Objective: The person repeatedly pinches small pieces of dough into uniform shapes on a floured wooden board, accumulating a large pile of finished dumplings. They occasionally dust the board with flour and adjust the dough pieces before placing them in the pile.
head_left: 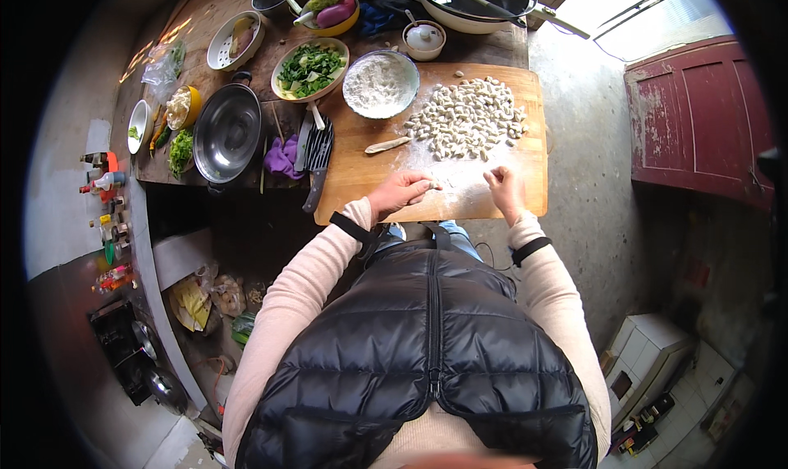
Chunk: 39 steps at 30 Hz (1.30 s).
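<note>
My left hand (403, 193) is over the near part of the wooden board (351, 180), its fingers closed on a small piece of dough (434, 185). To its right, my right hand (506, 189) is raised over the floured board with its fingers curled; whether it holds anything is hidden. Beyond both hands lies a wide heap of small dough pieces (468, 118). A short dough roll (387, 145) rests on the board to the left of the heap. A bowl of flour (380, 84) stands at the board's far left part.
A knife with a dark handle (315, 189) lies along the board's left edge, beside a purple cloth (284, 159). Further left stands a steel wok (228, 133). Behind are a bowl of chopped greens (310, 70), a lidded white pot (424, 37) and a large pan (474, 21).
</note>
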Each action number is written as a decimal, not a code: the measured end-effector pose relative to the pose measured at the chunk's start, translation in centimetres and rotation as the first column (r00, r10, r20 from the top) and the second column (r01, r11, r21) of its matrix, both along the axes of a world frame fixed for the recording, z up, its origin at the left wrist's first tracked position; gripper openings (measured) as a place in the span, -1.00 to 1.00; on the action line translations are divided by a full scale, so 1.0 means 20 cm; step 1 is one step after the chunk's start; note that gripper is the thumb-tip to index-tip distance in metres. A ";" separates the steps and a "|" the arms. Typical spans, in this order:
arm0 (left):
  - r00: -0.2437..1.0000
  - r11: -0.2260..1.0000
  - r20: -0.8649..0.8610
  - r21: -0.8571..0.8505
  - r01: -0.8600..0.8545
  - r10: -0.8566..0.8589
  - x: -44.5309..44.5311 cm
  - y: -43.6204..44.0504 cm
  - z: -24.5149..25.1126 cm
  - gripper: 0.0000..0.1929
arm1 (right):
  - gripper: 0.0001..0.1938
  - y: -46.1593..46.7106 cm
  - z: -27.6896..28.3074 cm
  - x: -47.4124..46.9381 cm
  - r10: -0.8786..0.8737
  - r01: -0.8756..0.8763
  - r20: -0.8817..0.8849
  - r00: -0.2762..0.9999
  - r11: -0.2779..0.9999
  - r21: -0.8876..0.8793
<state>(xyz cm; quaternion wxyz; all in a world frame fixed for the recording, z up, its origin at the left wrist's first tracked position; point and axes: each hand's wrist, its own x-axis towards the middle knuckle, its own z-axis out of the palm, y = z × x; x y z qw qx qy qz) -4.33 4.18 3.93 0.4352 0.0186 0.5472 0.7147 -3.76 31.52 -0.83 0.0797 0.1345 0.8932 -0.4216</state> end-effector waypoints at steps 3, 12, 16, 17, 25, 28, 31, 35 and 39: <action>0.998 0.998 0.031 -0.043 -0.046 0.047 -0.01 -0.05 -0.01 -0.74 | -0.78 0.10 -0.04 0.00 0.122 -0.135 0.150 0.981 0.988 0.079; 1.000 0.996 0.027 -0.090 -0.004 0.006 -0.01 -0.06 -0.03 -0.74 | -0.66 0.04 0.01 -0.08 -0.088 0.020 0.188 0.978 0.942 0.336; 0.999 0.992 0.026 -0.127 0.021 -0.018 -0.01 -0.06 -0.02 -0.73 | -0.64 0.04 -0.02 -0.10 -0.187 0.107 0.163 0.969 0.907 0.407; 1.000 0.988 0.027 -0.153 0.016 -0.012 -0.01 -0.05 -0.02 -0.73 | -0.65 0.04 -0.04 -0.10 -0.205 0.113 0.175 0.963 0.896 0.429; 0.991 0.989 -0.006 -0.070 -0.130 0.130 0.02 -0.07 -0.02 -0.70 | -0.80 -0.01 -0.08 -0.05 -0.213 0.211 0.136 0.968 0.977 0.027; 0.990 0.986 -0.014 -0.080 -0.144 0.143 0.03 -0.06 -0.03 -0.76 | -0.79 -0.16 0.02 0.00 0.017 -0.034 -0.066 0.998 0.963 -0.269; 0.989 0.988 -0.070 -0.072 -0.137 0.132 0.04 -0.03 -0.04 -0.82 | -0.78 -0.29 0.14 0.05 0.217 -0.127 0.046 0.975 0.719 -0.683; 0.997 0.999 -0.071 -0.036 -0.031 0.029 0.03 0.00 -0.02 -0.83 | -0.83 -0.38 0.24 0.06 0.341 -0.411 -0.234 0.911 0.804 -0.430; 1.000 1.000 -0.002 -0.015 0.013 -0.013 0.02 -0.01 0.00 -0.83 | -0.92 -0.40 0.26 0.07 0.257 -0.325 -0.208 0.944 0.835 -0.443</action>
